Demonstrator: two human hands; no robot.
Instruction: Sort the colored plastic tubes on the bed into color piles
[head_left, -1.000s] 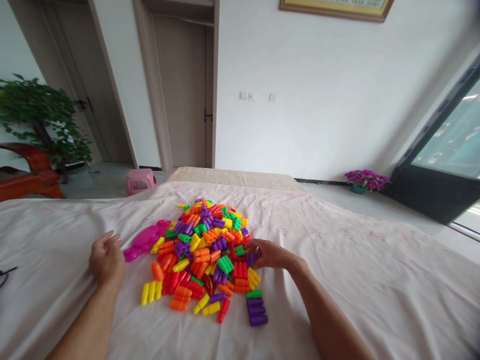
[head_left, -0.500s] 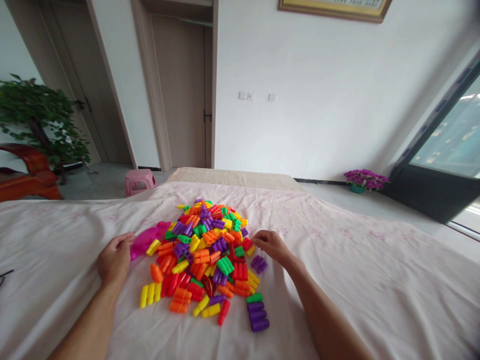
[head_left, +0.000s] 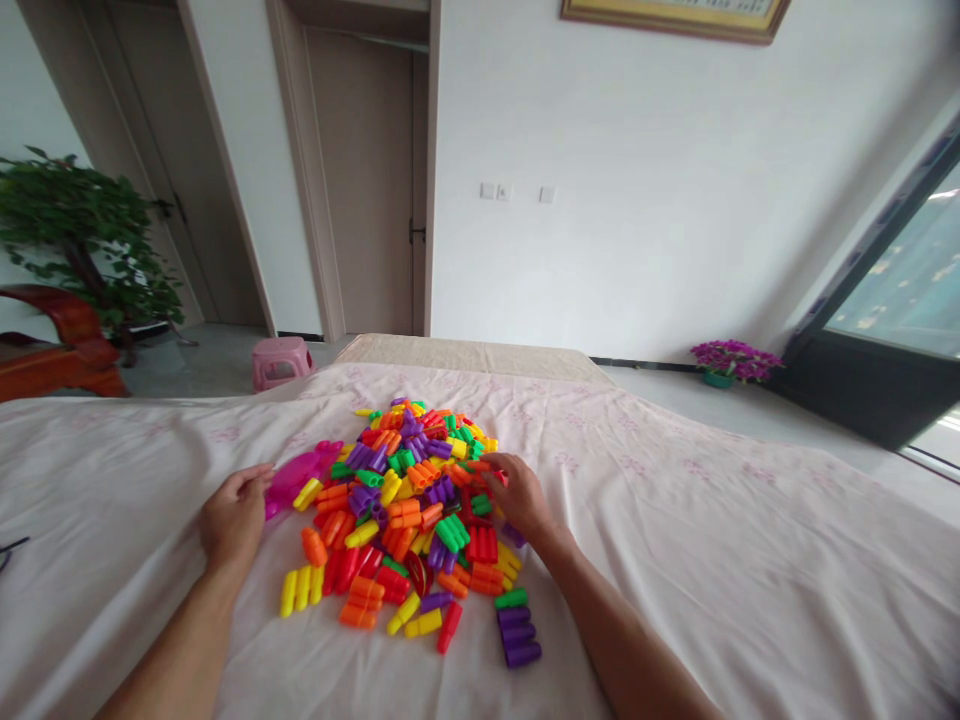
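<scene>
A heap of colourful plastic pieces (head_left: 405,510) in red, orange, yellow, green and purple lies on a pale flowered cloth. My right hand (head_left: 517,495) reaches over the heap's right edge, its fingers closed at a red piece; what lies between the fingertips is partly hidden. My left hand (head_left: 236,510) is at the left, fingers pinched at the edge of a bright pink item (head_left: 296,478). Nearer to me, a purple block of joined pieces (head_left: 517,638) lies beside a green piece (head_left: 511,598). Joined yellow pieces (head_left: 301,590) rest at the heap's lower left.
The cloth (head_left: 712,560) spreads over a wide surface. Beyond it stand a pink stool (head_left: 281,362), a red wooden chair (head_left: 67,345), a leafy plant (head_left: 82,230) and a pot of purple flowers (head_left: 735,360). A dark thin object (head_left: 13,547) lies at the left edge.
My right hand has moved left, from beside the heap onto its right edge, now covering part of the purple piece there. My left hand has hardly moved.
</scene>
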